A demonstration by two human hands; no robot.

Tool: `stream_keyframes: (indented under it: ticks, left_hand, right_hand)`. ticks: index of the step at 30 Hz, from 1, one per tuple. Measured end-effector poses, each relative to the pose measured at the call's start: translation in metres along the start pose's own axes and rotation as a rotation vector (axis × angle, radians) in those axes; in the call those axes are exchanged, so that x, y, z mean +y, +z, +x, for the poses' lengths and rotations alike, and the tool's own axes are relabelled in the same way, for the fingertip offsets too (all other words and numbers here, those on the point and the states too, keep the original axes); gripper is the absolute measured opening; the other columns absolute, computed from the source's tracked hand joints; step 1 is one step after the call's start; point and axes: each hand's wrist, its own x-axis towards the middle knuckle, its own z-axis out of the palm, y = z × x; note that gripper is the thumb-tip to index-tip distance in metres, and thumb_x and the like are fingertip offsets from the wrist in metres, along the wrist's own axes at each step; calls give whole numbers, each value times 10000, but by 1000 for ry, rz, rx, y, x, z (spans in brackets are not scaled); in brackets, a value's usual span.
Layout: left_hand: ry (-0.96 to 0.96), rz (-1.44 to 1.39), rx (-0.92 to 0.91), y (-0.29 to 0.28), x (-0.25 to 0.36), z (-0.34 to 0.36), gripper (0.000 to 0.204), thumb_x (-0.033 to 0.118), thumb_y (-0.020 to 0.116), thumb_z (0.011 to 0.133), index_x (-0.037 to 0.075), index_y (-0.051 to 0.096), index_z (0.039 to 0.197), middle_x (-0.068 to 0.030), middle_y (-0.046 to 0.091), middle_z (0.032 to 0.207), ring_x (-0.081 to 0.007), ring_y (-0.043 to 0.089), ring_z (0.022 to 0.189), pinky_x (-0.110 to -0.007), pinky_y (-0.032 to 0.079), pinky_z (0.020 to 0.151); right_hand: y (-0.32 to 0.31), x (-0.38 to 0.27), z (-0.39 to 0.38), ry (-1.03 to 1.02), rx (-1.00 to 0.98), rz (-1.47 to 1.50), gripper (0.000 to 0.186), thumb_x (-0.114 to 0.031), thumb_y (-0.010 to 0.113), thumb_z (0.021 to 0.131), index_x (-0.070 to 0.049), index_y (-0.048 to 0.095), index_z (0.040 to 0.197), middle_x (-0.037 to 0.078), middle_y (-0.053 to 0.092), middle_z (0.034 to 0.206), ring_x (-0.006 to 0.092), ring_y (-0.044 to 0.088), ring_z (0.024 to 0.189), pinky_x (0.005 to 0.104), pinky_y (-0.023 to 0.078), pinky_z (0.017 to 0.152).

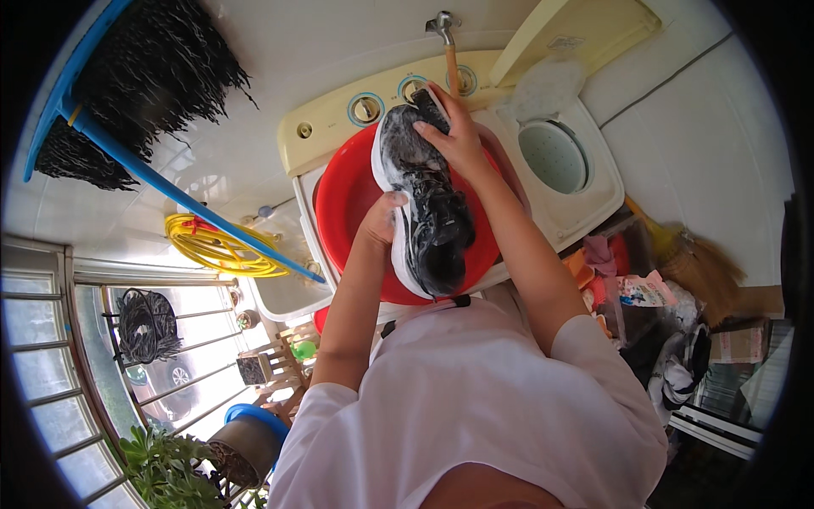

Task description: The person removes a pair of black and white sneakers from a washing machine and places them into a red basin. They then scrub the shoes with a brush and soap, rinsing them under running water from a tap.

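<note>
A wet black sneaker (pixel 424 204) with a white sole hangs over a red basin (pixel 343 191), white suds on its upper near the far end. My left hand (pixel 383 217) grips it by the sole edge, thumb on top. At the sneaker's far end, my right hand (pixel 456 136) is closed around a dark scrubbing brush (pixel 431 109), which touches or lies very close to the soapy part. The bristles are mostly hidden. Behind the sneaker, much of the basin's inside is out of sight.
The basin sits on a cream twin-tub washing machine (pixel 318 131), its spin tub (pixel 553 157) open at right. A tap (pixel 443 30) is behind. At left are a blue-handled mop (pixel 191 204), a coiled yellow hose (pixel 225 246) and a sink (pixel 288 284). A straw broom (pixel 699 267) stands right.
</note>
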Motion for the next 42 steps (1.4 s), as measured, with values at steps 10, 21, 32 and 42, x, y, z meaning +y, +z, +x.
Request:
stream_keyframes:
  ticks: [10,21,32,42]
  left_hand:
    - [93,431,126,31,17,-6,872,613,633,869,-13,442,1445,-207,606,1330,-325,616,1207,-441,474,1085]
    - [315,817,252,50,-9,-4,1195,77,826,695,129,84,1630,-170,447,1493,-252,506,1312,-342,393,1097]
    - [303,337,345,7,-5,-12,1001,-29,577,706,164,189,1608,-112,511,1402,-258,543,1236,-367,452,1051]
    - [407,552,324,29,-12,-19,984,-54,605,641,116,286,1557,-105,556,1350,-238,562,1224,-349,452,1054]
  right_hand:
    - [-19,6,11,484,120,204,407,-147,860,692,-21,710,1048,66,745,952,170,697,852,324,535,814]
    - [-19,21,-4,596,89,-415,513,-303,791,737,-88,643,1179,148,728,1077,357,690,1017,429,528,892]
    - [-18,-41,-58,42,-411,-572,646,-397,760,839,-61,524,1339,142,557,1010,340,604,940,474,490,799]
    - [-10,-22,-25,-125,-144,-711,573,-154,701,881,-265,548,1422,81,546,810,282,605,743,423,501,658]
